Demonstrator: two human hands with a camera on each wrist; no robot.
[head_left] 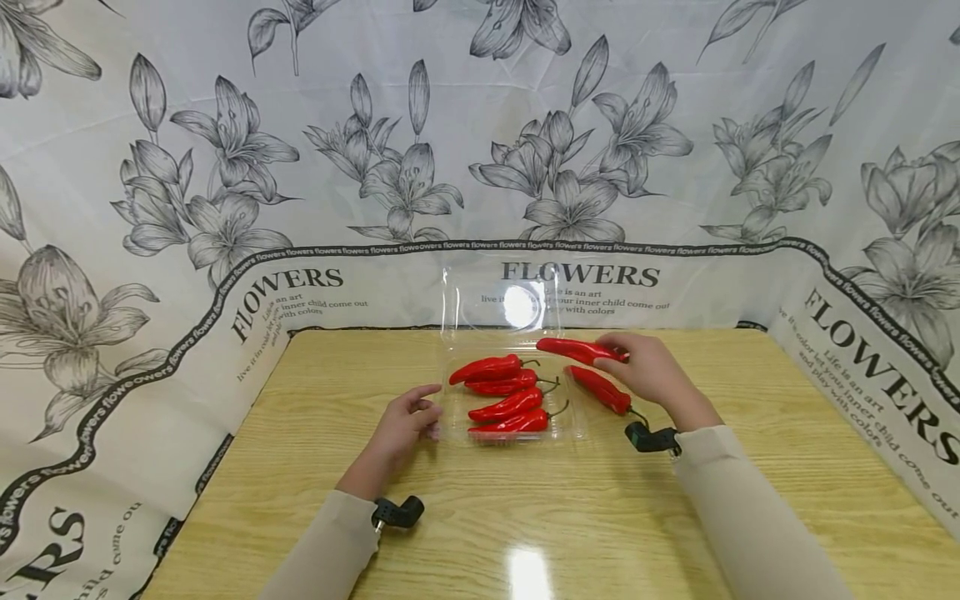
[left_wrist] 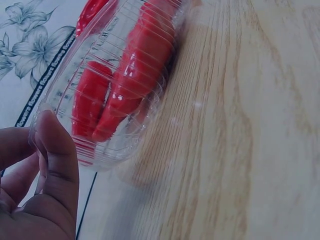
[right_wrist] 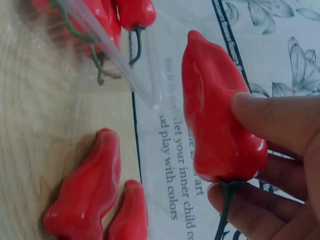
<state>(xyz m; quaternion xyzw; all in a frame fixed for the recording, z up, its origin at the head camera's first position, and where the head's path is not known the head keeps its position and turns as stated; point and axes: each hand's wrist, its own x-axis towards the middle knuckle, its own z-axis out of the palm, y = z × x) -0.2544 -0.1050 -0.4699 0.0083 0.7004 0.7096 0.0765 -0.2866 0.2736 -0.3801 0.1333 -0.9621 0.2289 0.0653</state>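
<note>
My right hand (head_left: 647, 367) holds a red chili pepper (head_left: 573, 348) between thumb and fingers, its green stem (right_wrist: 226, 207) hanging by the fingertips. The pepper is raised beside the right end of a clear plastic clamshell box (head_left: 457, 425). Inside the box several red peppers (head_left: 498, 406) lie side by side, stems to the right. With thumb and forefinger, my left hand (head_left: 403, 423) pinches the box's left rim (left_wrist: 40, 112). Two more peppers, one larger (right_wrist: 87, 185) and one partly cut off (right_wrist: 131, 212), lie on the table right of the box.
The box's clear lid (head_left: 487, 304) stands raised at the back, against the flower-printed cloth (head_left: 405, 287). This cloth also rises along both sides of the wooden table (head_left: 480, 517). A black wrist camera (head_left: 651, 437) sits near the loose peppers.
</note>
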